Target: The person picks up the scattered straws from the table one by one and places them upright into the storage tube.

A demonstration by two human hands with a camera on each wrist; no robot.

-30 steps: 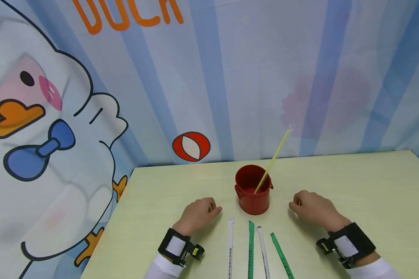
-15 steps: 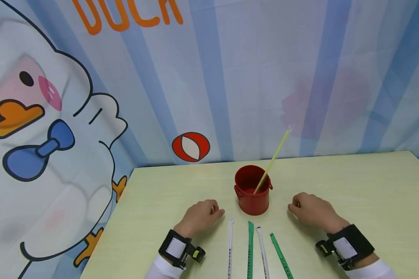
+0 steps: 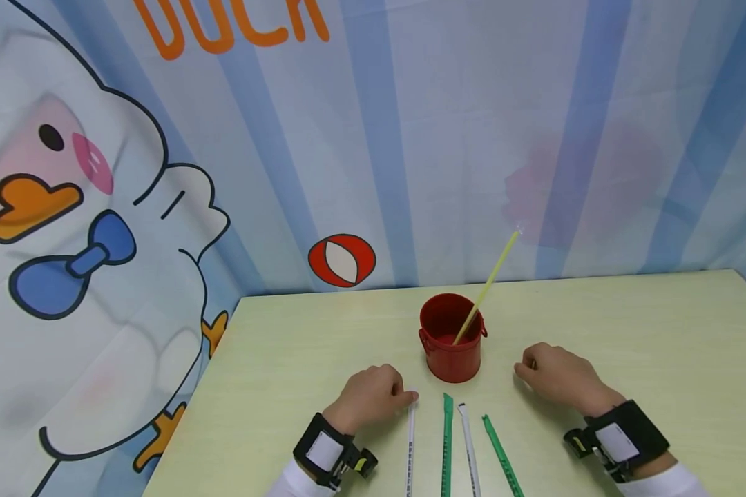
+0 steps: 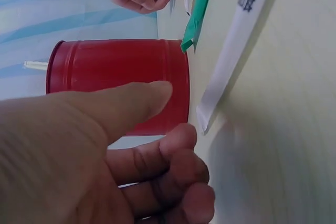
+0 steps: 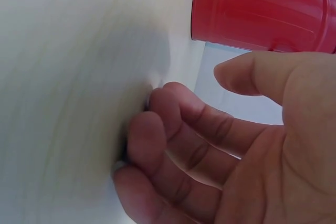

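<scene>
Fingers loosely bent, my left hand (image 3: 373, 397) is over the far end of the leftmost white paper-wrapped straw (image 3: 410, 449). In the left wrist view its thumb (image 4: 142, 100) stands apart from the fingers, and the white straw's tip (image 4: 205, 121) lies just beyond the fingertips. My right hand (image 3: 559, 376) rests on the table to the right of a red bucket (image 3: 452, 362); its fingers (image 5: 147, 140) are loosely curled and hold nothing. A yellow straw (image 3: 488, 283) leans out of the bucket.
Beside the leftmost straw lie a green wrapped straw (image 3: 447, 442), another white one (image 3: 469, 449) and a slanted green one (image 3: 502, 455). The pale table (image 3: 659, 331) ends at a striped cloth backdrop (image 3: 447, 138) with a printed duck (image 3: 93, 331).
My left hand has moved right and a little nearer to me, onto the far end of the leftmost white straw. The right hand stays in place.
</scene>
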